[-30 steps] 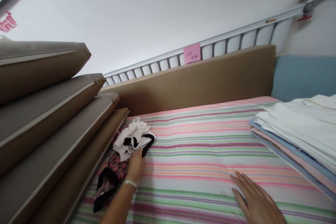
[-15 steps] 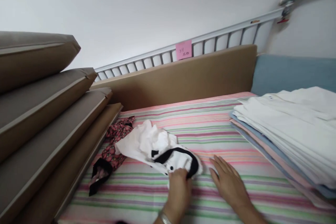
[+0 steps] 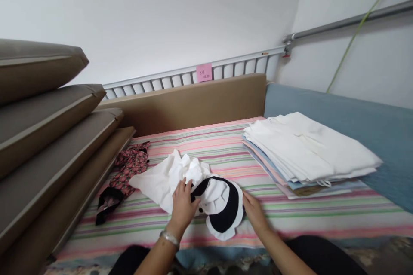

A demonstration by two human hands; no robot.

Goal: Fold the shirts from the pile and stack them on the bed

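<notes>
A white garment [image 3: 161, 180] with a wide black band and a scalloped white edge around its neck lies crumpled on the striped cloth [image 3: 322, 212]. My left hand [image 3: 183, 204], with a silver bracelet at the wrist, rests on the garment beside the black band, thumb and fingers apart. At the right side of the scalloped collar, my right hand [image 3: 254, 210] has its fingers closed on the edge; some fingertips are hidden. A dark button shows near my left thumb. Left of the garment lies a pink and black floral garment [image 3: 132, 163].
Folded white fabric [image 3: 309, 146] is stacked over blue and pink layers on the right. Several brown cushions [image 3: 58, 150] are piled at the left. Behind stand a tan panel [image 3: 193, 103], a radiator with a pink note [image 3: 204, 72], and a blue backrest [image 3: 322, 103].
My left hand has loosened its grip on the collar and moved left. My right hand has come to the collar's right edge. The collar now lies spread wider, and the view has shifted right.
</notes>
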